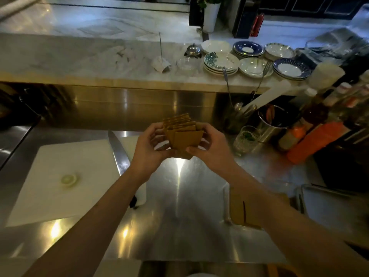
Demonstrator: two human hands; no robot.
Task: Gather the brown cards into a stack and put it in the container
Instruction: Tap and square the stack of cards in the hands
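An uneven, fanned bundle of brown cards (pixel 182 134) is held above the steel counter, in the middle of the head view. My left hand (pixel 148 150) grips its left side and my right hand (pixel 211 148) grips its right side and lower corner. The cards stick out at different heights and are not squared up. A steel container (pixel 226 204) sits on the counter at the lower right, partly hidden under my right forearm. Brown cards (pixel 238 208) lie inside that container.
A white cutting board (pixel 60 176) with a small pale slice (pixel 68 179) lies to the left. A large knife (pixel 119 156) rests along its right edge. Glass (pixel 244 139), steel pot (pixel 273 120), bottles (pixel 311 140) crowd the right. Stacked plates (pixel 220 62) stand on the marble ledge behind.
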